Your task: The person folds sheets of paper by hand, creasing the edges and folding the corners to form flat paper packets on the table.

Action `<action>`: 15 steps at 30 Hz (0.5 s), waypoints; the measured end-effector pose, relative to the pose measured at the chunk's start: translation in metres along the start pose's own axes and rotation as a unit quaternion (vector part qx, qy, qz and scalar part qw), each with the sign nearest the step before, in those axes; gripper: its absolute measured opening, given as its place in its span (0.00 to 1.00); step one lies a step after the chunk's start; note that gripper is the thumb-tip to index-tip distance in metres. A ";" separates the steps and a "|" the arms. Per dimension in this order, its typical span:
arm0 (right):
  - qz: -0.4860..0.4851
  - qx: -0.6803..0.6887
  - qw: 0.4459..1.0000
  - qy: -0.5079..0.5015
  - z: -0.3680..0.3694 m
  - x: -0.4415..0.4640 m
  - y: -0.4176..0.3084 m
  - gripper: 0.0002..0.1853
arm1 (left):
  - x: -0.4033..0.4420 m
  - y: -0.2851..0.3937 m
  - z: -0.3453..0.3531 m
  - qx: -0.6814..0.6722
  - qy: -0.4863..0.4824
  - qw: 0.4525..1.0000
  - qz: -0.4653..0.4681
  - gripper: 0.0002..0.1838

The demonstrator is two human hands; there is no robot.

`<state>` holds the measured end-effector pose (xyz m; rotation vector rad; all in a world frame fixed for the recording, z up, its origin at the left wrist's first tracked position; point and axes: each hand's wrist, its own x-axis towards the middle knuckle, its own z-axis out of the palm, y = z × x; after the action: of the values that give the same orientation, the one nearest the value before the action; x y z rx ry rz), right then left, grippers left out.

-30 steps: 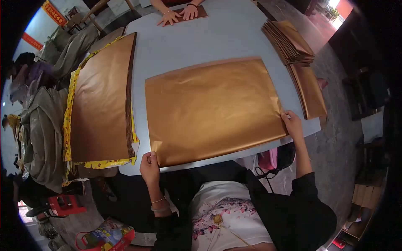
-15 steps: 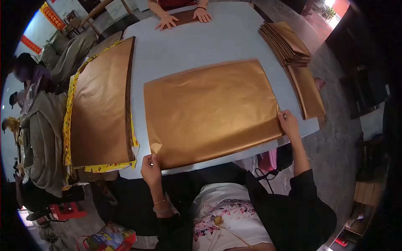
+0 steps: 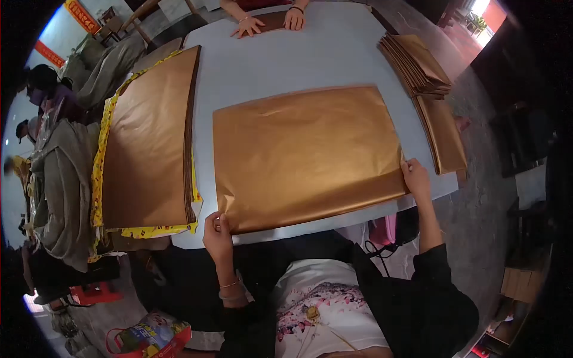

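Observation:
A large golden-brown sheet (image 3: 304,155) lies over the near middle of the table, its near edge curved upward. My left hand (image 3: 218,234) pinches its near left corner, where the sheet is creased. At the near right corner, my right hand (image 3: 416,178) holds the edge between thumb and fingers. To the left is a thick stack of similar brown sheets (image 3: 149,143) on yellow patterned wrapping (image 3: 100,173). Folded golden sheets are piled (image 3: 418,65) at the right edge, with another folded piece (image 3: 443,134) nearer me.
Across the table (image 3: 280,59), a co-worker's two hands press on a folded brown piece (image 3: 273,21). Grey cloth (image 3: 62,185) is heaped at the left. A red stool (image 3: 98,293) and a colourful bag (image 3: 152,335) stand on the floor at lower left.
Both my hands keep their hold on the near corners, and the sheet lies much as before. The co-worker's hands have moved apart along the folded piece since the earliest frame.

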<state>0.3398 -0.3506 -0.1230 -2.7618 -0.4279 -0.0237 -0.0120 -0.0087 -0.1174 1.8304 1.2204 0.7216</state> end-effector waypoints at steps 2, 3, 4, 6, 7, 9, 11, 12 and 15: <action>-0.003 0.002 1.000 -0.014 -0.003 0.000 0.000 0.16 | 0.001 0.003 0.001 0.015 0.008 1.000 0.016 0.11; -0.002 0.003 1.000 -0.025 -0.005 0.000 -0.003 0.15 | 0.002 0.000 0.001 0.017 0.015 1.000 0.011 0.11; 0.003 -0.007 0.999 -0.031 -0.011 -0.001 -0.011 0.15 | 0.004 -0.006 0.002 0.037 0.007 0.999 0.017 0.11; -0.012 0.006 1.000 -0.027 -0.008 0.000 -0.009 0.15 | 0.006 -0.007 0.003 0.029 0.001 1.000 0.000 0.10; -0.016 0.018 1.000 -0.017 -0.007 0.001 -0.006 0.15 | 0.006 -0.003 0.003 0.031 0.010 0.999 -0.005 0.10; -0.031 0.037 0.998 -0.038 -0.008 0.002 -0.004 0.16 | 0.005 0.001 0.002 -0.004 -0.002 1.000 -0.008 0.10; -0.017 0.017 0.999 -0.044 -0.009 0.004 -0.005 0.16 | 0.007 -0.018 0.005 0.000 0.008 1.000 -0.023 0.10; 0.022 0.021 0.997 -0.069 -0.012 0.006 -0.010 0.17 | 0.007 -0.007 0.004 0.021 0.003 0.999 -0.029 0.10; 0.001 0.020 0.999 -0.048 -0.012 0.005 -0.011 0.20 | 0.008 -0.008 0.003 0.060 0.006 0.998 -0.005 0.10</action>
<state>0.3416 -0.3434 -0.1079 -2.7314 -0.4466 0.1179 -0.0104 -0.0008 -0.1257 1.9180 1.3048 0.6658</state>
